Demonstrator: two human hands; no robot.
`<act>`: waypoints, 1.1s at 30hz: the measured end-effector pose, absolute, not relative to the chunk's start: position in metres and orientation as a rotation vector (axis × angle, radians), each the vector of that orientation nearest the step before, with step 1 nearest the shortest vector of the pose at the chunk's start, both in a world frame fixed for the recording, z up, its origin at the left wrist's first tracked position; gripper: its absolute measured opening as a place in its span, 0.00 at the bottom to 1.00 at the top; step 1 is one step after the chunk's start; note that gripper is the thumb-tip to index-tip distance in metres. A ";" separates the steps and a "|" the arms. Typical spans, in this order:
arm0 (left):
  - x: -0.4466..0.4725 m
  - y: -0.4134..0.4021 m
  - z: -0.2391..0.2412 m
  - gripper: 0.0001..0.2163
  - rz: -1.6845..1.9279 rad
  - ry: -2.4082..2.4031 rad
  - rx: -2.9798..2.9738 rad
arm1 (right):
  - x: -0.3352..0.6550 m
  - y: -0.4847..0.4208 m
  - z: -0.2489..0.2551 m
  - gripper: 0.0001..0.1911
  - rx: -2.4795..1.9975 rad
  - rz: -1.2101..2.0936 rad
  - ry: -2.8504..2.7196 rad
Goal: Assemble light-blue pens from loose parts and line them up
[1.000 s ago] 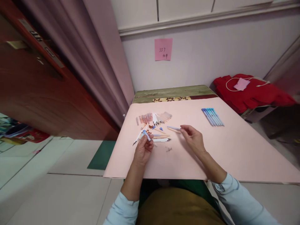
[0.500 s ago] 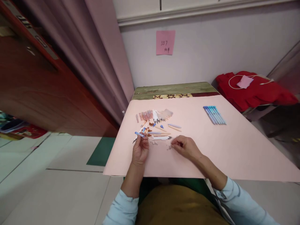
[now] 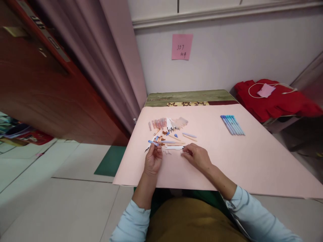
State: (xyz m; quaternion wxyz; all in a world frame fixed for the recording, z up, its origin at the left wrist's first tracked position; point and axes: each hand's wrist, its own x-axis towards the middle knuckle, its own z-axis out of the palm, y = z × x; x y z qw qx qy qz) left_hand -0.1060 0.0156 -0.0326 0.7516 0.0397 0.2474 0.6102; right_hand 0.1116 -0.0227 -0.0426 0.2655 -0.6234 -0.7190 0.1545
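Note:
My left hand point(image 3: 153, 161) is closed on a short blue pen part point(image 3: 152, 143), which sticks out past the fingertips to the left. My right hand point(image 3: 198, 156) is in a pinch over the paper, at the black-tipped end of the white pen refills point(image 3: 174, 147). Whatever lies between those fingertips is too small to make out. Tiny clear pieces point(image 3: 166, 152) lie between the two hands. Just beyond are blue and orange pen barrels point(image 3: 189, 135), brown caps point(image 3: 165, 133) and a small blue cap point(image 3: 176, 135).
Further back lie a row of clear pinkish tubes point(image 3: 158, 123), a fan of white refills point(image 3: 170, 124) and pale translucent barrels point(image 3: 182, 122). Several whole blue pens point(image 3: 232, 125) lie side by side at the right. Pink paper point(image 3: 252, 161) covers the table. Red cloth point(image 3: 275, 104) sits beyond its right edge.
My right hand has moved slightly left and away from me, from the small clear pieces to the refill tips. My left hand still holds the blue pen part. The view has shifted slightly.

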 end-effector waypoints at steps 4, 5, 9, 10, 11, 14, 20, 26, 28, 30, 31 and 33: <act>-0.104 0.016 -0.038 0.10 1.318 0.554 0.157 | 0.111 -0.021 -0.035 0.03 -1.681 0.389 -1.909; -0.103 0.017 -0.039 0.10 1.314 0.571 0.176 | 0.109 -0.020 -0.032 0.03 -1.681 0.387 -1.915; -0.102 0.017 -0.042 0.09 1.305 0.627 0.207 | 0.094 -0.012 -0.020 0.05 -1.728 0.371 -2.008; -0.102 0.016 -0.042 0.09 1.308 0.631 0.210 | 0.090 -0.010 -0.018 0.05 -1.758 0.357 -2.031; -0.102 0.015 -0.042 0.08 1.312 0.633 0.216 | 0.086 -0.008 -0.018 0.06 -1.787 0.343 -2.053; -0.104 0.014 -0.039 0.06 1.319 0.626 0.234 | 0.077 -0.004 -0.017 0.07 -1.849 0.309 -2.109; -0.096 0.037 -0.022 0.07 1.361 0.544 0.252 | 0.072 0.000 -0.016 0.08 -1.888 0.275 -2.234; -0.082 0.059 -0.029 0.06 1.372 0.538 0.267 | 0.073 -0.003 -0.019 0.09 -1.843 0.140 -2.284; -0.083 0.060 -0.037 0.04 1.371 0.544 0.280 | 0.077 -0.004 -0.014 0.09 -1.828 0.159 -2.180; -0.084 0.060 -0.042 0.04 1.368 0.548 0.298 | 0.080 -0.003 -0.004 0.08 -1.799 0.251 -2.045; -0.085 0.060 -0.044 0.04 1.365 0.550 0.307 | 0.080 -0.001 0.001 0.08 -1.762 0.322 -1.982; -0.085 0.058 -0.045 0.04 1.361 0.551 0.335 | 0.077 0.003 0.011 0.07 -1.645 0.474 -1.877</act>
